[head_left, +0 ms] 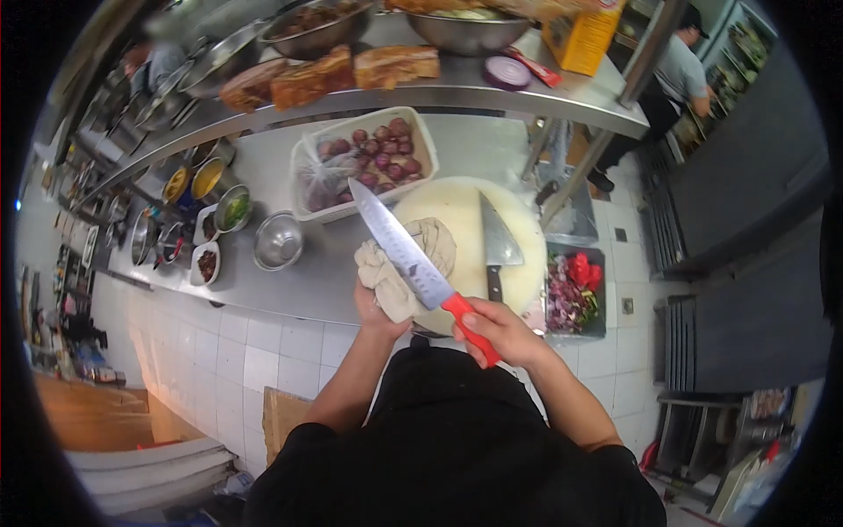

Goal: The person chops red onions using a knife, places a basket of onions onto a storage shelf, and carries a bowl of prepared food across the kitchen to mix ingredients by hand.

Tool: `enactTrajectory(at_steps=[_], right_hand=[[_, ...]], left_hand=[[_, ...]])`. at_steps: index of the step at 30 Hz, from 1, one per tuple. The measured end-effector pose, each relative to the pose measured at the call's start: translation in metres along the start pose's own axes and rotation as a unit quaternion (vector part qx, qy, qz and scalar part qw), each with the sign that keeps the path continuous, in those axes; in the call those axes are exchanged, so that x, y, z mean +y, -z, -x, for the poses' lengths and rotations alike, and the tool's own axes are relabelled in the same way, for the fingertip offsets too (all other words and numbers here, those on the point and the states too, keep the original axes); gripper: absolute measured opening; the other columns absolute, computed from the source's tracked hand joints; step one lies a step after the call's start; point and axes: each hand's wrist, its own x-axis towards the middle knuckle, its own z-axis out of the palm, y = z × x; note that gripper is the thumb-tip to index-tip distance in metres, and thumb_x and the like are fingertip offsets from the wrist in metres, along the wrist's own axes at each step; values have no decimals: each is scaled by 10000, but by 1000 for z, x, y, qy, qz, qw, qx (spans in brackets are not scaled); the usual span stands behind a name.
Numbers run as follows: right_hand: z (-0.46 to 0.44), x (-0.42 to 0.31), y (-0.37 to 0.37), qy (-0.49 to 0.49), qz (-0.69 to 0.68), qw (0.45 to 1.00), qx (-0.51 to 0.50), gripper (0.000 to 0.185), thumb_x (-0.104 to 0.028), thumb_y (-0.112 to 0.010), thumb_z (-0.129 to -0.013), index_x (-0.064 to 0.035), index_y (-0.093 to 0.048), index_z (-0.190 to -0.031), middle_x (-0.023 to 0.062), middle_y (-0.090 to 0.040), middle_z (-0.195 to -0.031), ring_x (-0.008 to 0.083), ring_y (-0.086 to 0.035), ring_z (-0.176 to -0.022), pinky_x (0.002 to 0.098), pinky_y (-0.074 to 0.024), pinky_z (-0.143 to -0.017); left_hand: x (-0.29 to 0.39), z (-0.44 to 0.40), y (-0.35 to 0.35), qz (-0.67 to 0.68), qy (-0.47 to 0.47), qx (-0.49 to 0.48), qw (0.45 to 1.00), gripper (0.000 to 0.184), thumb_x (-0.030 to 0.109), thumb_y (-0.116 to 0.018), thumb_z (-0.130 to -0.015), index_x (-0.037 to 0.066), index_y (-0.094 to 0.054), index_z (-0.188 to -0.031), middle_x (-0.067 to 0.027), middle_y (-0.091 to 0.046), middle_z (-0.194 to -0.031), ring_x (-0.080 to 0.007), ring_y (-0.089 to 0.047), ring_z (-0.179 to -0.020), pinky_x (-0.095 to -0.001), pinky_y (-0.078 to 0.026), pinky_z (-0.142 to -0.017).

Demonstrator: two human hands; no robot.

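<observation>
Red-handled knife (414,263): held aslant above the round cutting board (457,195), its tip pointing up and left toward the white basket (299,180), its handle toward my body.
Right hand (502,332): my fingers are wrapped around the red handle.
Left hand (371,307): gripping the bunched pale cloth (379,279), most of my fingers hidden by it.
Cloth: gathered on both sides of the blade; whether it touches the steel I cannot tell.
Second knife (500,241): lying on the right part of the board, broad blade away from me, dark handle nearer.
Basket: red onions (386,158) inside, with a clear plastic bag at its left.
Bin right of the board: a grey container (600,303) with chopped purple pieces and bright red ones.
Steel bowl (278,241): on the metal counter (329,255), left of my board.
Shelf above: browned meat slabs (313,77) and a halved onion (507,73).
</observation>
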Motion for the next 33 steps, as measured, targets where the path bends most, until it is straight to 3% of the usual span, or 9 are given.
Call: enactTrajectory(at_steps=[9,15,17,19,20,22,23,27,33], right_hand=[[67,10,57,-32,85,996,7,322,-321,-480,-1028,-33,-589,-1123,13,-594,-759,59,-530,-520,216,-435,-439],[195,12,108,19,44,959,279,314,-259,-574,-971,-7,-605,-1156,29,-598,-717,77,-505,-439,220,-410,-393],[223,19,117,5,39,942,334,321,-253,-565,-975,-5,-600,-1175,26,-596,-722,81,-508,-442,227,-413,-393],[230,27,121,-34,63,909,411,331,-245,-546,-983,-8,-589,-1210,31,-592,-723,88,-513,-443,243,-422,-388],[225,32,121,-36,63,908,412,331,-245,-546,-983,-8,-589,-1210,31,-592,-723,88,-513,-443,243,-422,-388],[202,42,114,-105,128,881,443,319,-246,-530,-988,-13,-592,-1197,37,-590,-718,95,-529,-451,248,-433,-394],[190,48,107,-98,142,880,442,314,-260,-516,-993,-19,-593,-1179,45,-594,-722,105,-555,-472,263,-458,-408],[153,78,92,-124,143,871,453,320,-265,-528,-985,-8,-594,-1164,61,-601,-719,116,-568,-485,286,-474,-419],[138,91,87,-168,363,799,449,328,-240,-505,-958,0,-598,-1162,265,-677,-908,422,-666,-840,506,-520,-758]], left_hand=[[64,-13,-6,-70,-65,26,995,553,484,-380,-979,80,-501,-1337,-141,-551,-1336,-311,-546,-1225,-487,-435,-1048],[131,-31,24,-280,-253,166,911,552,457,-407,-993,31,-489,-1334,-151,-550,-1337,-334,-541,-1232,-463,-449,-1031],[143,-33,102,-776,-143,260,556,683,528,-438,-969,28,-383,-1431,-210,-453,-1431,-391,-448,-1315,-479,-383,-1080],[123,-35,214,-914,-28,213,344,797,576,-472,-938,45,-276,-1499,-249,-301,-1525,-431,-286,-1409,-536,-277,-1125],[107,-27,207,-914,-26,213,344,797,576,-472,-938,45,-276,-1499,-249,-301,-1525,-431,-286,-1409,-536,-277,-1125],[63,-10,176,-954,-27,238,181,830,582,-491,-923,88,-216,-1531,-254,-147,-1579,-456,-134,-1452,-596,-177,-1142],[60,-16,170,-932,-10,260,253,812,580,-496,-919,115,-232,-1530,-230,-103,-1596,-461,-75,-1462,-643,-128,-1131],[55,-16,167,-932,6,264,248,786,571,-493,-926,135,-240,-1529,-220,-112,-1598,-458,-82,-1462,-636,-130,-1135],[56,-13,169,-936,-12,243,254,742,549,-474,-945,117,-273,-1514,-215,-135,-1596,-460,-104,-1458,-632,-133,-1136]])
